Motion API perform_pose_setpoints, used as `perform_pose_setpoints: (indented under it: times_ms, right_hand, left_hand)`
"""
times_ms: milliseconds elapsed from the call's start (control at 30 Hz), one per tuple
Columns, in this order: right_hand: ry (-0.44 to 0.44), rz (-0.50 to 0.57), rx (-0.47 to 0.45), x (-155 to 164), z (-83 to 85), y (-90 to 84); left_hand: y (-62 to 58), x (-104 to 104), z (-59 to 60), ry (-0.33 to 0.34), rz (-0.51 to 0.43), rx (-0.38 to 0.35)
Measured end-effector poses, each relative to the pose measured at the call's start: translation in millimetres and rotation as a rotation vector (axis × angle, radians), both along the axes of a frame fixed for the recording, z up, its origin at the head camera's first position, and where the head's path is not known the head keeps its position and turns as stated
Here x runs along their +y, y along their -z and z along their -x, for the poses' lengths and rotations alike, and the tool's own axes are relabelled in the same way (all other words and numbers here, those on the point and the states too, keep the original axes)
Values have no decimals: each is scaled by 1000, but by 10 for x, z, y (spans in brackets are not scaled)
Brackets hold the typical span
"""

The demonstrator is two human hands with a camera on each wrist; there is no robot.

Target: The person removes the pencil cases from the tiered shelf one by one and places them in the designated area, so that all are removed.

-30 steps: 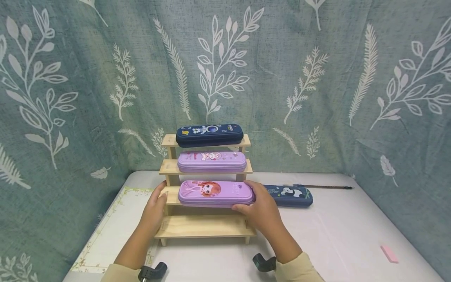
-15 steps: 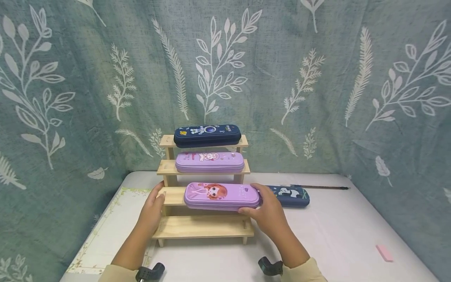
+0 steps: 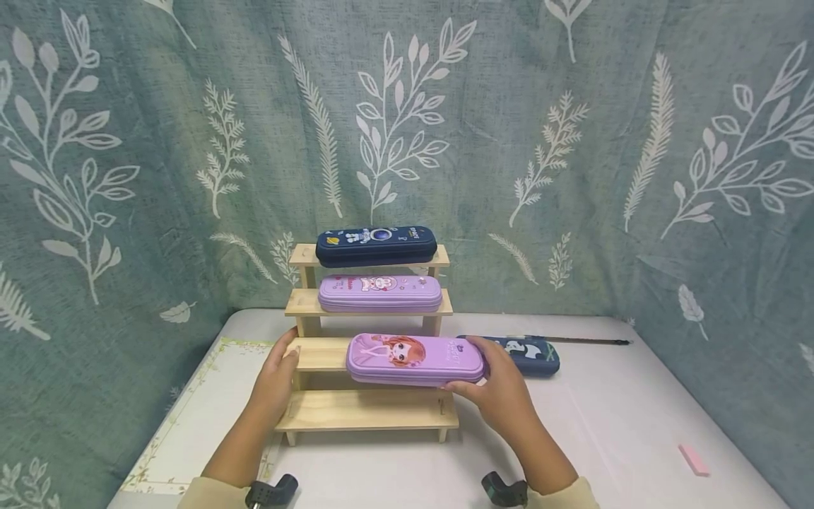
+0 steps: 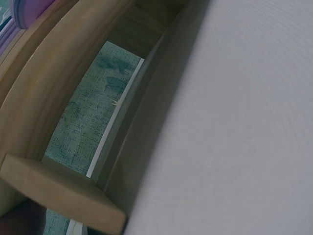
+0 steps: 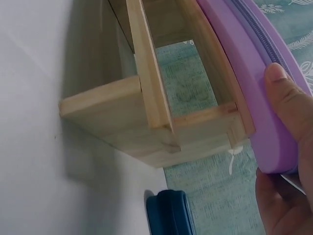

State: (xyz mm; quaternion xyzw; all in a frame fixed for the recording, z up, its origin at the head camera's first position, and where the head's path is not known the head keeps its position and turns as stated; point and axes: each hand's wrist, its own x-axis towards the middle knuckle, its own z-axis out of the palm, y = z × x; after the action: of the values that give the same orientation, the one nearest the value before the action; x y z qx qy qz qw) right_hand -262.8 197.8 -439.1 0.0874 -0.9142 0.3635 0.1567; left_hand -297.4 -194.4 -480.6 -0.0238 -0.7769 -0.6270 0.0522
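Head: girl-print case (image 3: 415,360), long axis left-right.

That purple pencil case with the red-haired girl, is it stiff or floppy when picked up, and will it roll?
The purple pencil case probably handles stiffly: the right hand grips one end and no sag shows. It seems unlikely to roll, given its long, flat-topped shape. Its smooth, slightly shiny lid might be somewhat slippery.

Purple zippered case (image 3: 416,362), girl on top, in right hand (image 3: 506,382), by upright 4-shelf wooden stand (image 3: 369,410)
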Motion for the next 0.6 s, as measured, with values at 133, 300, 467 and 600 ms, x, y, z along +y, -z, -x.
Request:
perform_pose_setpoints:
  times_ms: [133, 300, 467, 600]
  right_hand:
    - [-11, 7, -9, 76, -26, 1]
    - [-27, 32, -45, 212, -45, 3]
    - [-23, 52, -76, 369, -54, 10]
    - [-12, 92, -94, 491, -60, 24]
  left_hand:
    - [-5, -8, 1, -10, 2, -5]
    - [5, -18, -2, -7, -2, 0]
    - [12, -6, 1, 1, -14, 9]
    - [14, 0, 6, 12, -26, 22]
